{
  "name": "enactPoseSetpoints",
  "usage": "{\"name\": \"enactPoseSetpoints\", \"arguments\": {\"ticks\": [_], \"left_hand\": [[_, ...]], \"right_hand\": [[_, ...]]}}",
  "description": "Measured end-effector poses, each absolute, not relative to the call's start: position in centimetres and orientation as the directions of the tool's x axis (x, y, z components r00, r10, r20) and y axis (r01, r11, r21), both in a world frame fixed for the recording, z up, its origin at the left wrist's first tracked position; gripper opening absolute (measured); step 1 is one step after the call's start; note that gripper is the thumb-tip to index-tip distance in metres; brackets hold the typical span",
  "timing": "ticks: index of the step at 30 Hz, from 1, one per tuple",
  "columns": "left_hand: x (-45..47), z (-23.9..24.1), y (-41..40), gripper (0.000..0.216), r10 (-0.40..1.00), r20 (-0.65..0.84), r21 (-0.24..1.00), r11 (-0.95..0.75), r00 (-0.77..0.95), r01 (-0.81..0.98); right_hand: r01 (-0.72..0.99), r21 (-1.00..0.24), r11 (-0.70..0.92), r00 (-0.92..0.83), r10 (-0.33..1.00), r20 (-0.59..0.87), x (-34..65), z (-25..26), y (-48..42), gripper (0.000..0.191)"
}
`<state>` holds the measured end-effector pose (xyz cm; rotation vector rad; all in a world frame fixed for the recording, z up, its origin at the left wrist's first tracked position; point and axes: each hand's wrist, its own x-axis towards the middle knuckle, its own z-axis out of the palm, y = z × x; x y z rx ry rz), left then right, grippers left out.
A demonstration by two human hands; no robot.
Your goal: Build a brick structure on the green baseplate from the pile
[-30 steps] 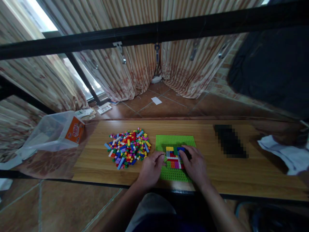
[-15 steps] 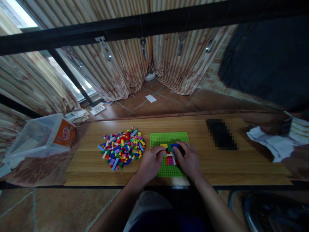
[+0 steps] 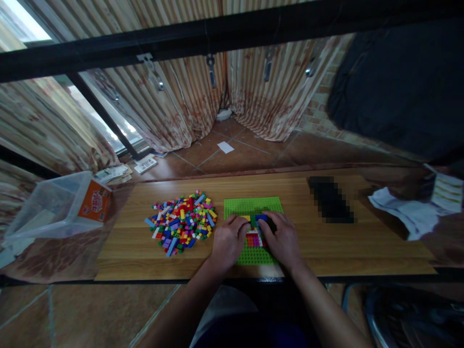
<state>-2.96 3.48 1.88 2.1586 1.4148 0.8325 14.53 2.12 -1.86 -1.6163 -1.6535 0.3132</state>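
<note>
A green studded baseplate (image 3: 251, 205) lies on the wooden table, with a cluster of toy building bricks (image 3: 253, 239) in orange, magenta, white and red near its middle. My left hand (image 3: 227, 240) rests over the plate's left side, fingers bent and closed by the cluster's edge; what they hold, if anything, is hidden. Between the hands, a yellow brick and a green brick (image 3: 253, 220) show at the top of the cluster. My right hand (image 3: 283, 238) covers the right side, its thumb and fingers closed around a blue brick (image 3: 260, 218) on the cluster.
A heap of loose mixed bricks (image 3: 183, 220) sits left of the baseplate on the table (image 3: 126, 241). A blurred-out dark object (image 3: 330, 199) lies to the right. White papers (image 3: 406, 212) lie near the right end, and a clear plastic bin (image 3: 54, 208) stands beyond the left end.
The view has shifted slightly. My left fingers have moved a little over the yellow brick, covering more of it; my right hand stays at the blue brick.
</note>
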Motion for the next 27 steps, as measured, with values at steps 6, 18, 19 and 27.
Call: {"name": "enactPoseSetpoints", "arguments": {"ticks": [6,18,19,27], "left_hand": [[-3.1,1.0,2.3,0.018,0.911,0.316,0.615,-0.409,0.264,0.674],[-3.6,1.0,2.6,0.017,0.94,0.261,0.639,-0.338,0.218,0.691],[-3.8,1.0,2.6,0.018,0.941,0.251,0.648,-0.336,0.225,0.684],[-3.9,0.7,2.8,0.024,0.954,0.21,0.736,-0.297,0.213,0.608]], "right_hand": [[0.733,-0.663,0.149,0.125,0.93,0.347,14.5,-1.8,2.1,0.038],[0.733,-0.662,0.158,0.121,0.927,0.356,14.6,-1.8,2.1,0.039],[0.733,-0.662,0.158,0.118,0.928,0.353,14.6,-1.8,2.1,0.039],[0.736,-0.657,0.164,0.115,0.926,0.36,14.7,-1.9,2.1,0.039]]}}
